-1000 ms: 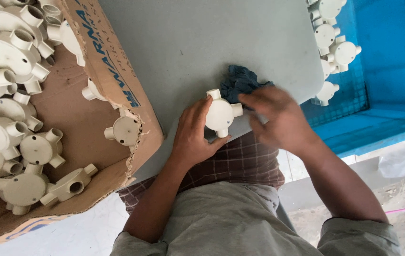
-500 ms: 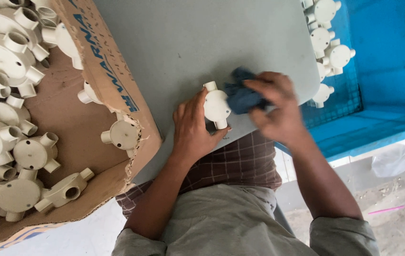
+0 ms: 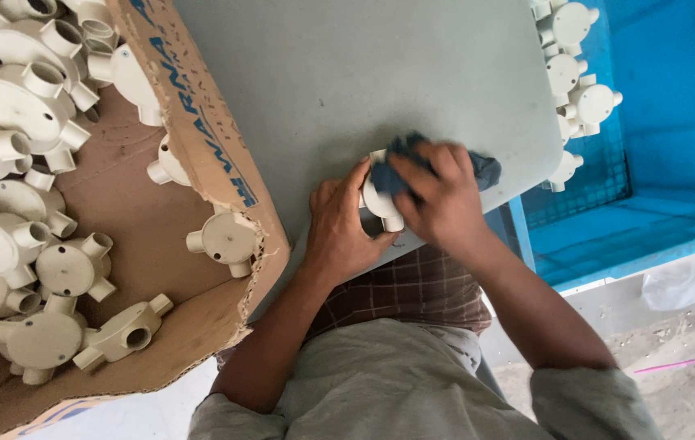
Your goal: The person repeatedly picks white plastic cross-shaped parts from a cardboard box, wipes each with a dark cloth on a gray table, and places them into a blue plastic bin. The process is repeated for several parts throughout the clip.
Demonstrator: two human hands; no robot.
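My left hand (image 3: 339, 228) grips a cream round plastic junction box (image 3: 377, 201) with stub outlets, held against the near edge of a grey table (image 3: 380, 73). My right hand (image 3: 437, 200) presses a dark blue rag (image 3: 400, 171) over the top of the box, covering most of it. Part of the rag sticks out past my knuckles on the right.
A torn cardboard box (image 3: 201, 155) at the left holds several cream junction boxes (image 3: 13, 220). A blue plastic crate (image 3: 657, 122) at the right holds more such junction boxes (image 3: 575, 73) along its left side. My lap lies below the table edge.
My right hand picked up the rag from the table and brought it left onto the junction box, which my left hand kept holding.
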